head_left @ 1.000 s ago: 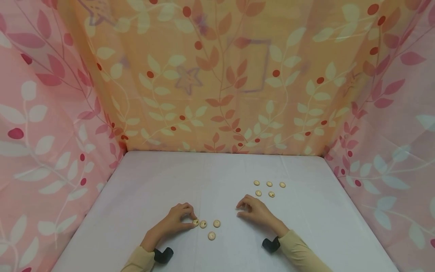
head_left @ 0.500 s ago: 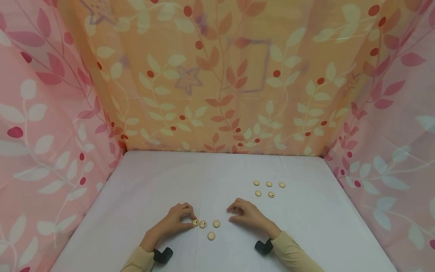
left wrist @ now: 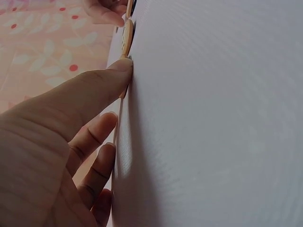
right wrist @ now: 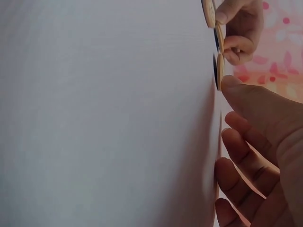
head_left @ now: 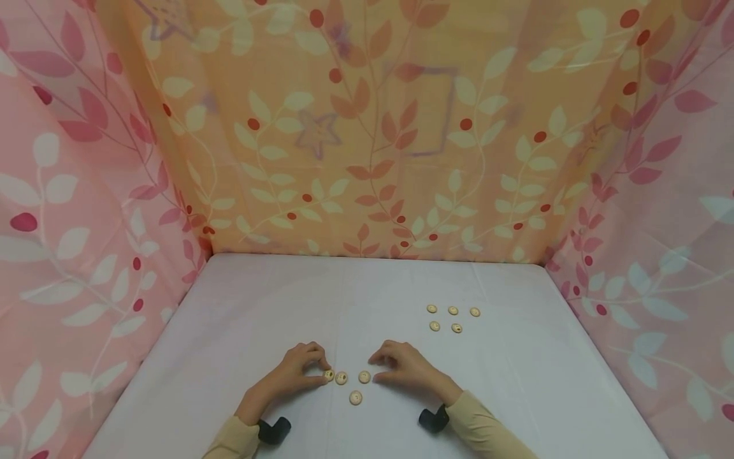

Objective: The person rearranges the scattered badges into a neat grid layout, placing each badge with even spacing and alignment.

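Observation:
My left hand (head_left: 298,370) pinches a small round wooden disc with a dark mark (head_left: 329,375) between thumb and fingers, at the left end of a short row. Just right of it lies a second marked disc (head_left: 341,378). Beyond a gap comes a third disc (head_left: 364,377), where my right hand (head_left: 408,368) hovers with thumb and index finger apart at its right side. In the right wrist view, the right thumb (right wrist: 246,97) is right at the edge of a disc (right wrist: 220,71). A fourth disc (head_left: 355,398) lies in front of the row.
Several similar discs (head_left: 453,310) lie in two rows farther back on the right of the white-covered table (head_left: 275,293). Patterned curtains (head_left: 367,159) enclose the back and both sides. A black wrist device (head_left: 433,420) is worn by the right cuff, another (head_left: 274,431) by the left.
My right hand has moved left and slightly nearer, from below the back discs to the right disc of the front row. The left hand keeps its pinch in place.

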The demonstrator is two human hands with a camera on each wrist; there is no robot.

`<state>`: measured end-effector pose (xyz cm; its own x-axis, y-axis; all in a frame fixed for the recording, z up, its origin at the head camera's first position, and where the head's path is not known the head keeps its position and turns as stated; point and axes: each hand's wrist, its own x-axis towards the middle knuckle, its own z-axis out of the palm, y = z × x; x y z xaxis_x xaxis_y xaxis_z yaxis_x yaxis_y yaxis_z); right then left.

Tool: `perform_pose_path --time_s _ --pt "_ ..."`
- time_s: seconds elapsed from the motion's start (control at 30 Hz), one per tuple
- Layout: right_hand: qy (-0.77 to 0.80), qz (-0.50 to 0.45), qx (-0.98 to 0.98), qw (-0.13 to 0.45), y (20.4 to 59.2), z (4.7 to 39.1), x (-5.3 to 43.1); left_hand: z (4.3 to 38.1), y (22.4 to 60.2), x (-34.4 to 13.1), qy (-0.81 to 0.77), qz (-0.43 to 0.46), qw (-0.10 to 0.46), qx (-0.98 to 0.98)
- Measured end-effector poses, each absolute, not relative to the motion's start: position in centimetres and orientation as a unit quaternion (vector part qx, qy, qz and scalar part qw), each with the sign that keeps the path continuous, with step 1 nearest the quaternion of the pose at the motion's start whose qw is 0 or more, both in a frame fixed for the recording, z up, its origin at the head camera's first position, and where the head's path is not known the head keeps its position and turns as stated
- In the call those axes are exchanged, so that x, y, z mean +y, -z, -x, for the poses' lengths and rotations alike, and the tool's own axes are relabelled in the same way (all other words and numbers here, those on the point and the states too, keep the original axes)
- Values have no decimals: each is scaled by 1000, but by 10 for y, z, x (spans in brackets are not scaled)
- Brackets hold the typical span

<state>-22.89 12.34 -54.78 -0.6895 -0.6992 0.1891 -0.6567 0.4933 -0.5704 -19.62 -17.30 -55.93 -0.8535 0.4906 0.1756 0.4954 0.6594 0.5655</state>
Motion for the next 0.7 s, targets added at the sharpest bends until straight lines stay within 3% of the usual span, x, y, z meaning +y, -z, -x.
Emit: perform_pose_path --time_s 0.7 --pt "283 406 868 36 547 225 108 195 558 -173 322 271 7 -907"
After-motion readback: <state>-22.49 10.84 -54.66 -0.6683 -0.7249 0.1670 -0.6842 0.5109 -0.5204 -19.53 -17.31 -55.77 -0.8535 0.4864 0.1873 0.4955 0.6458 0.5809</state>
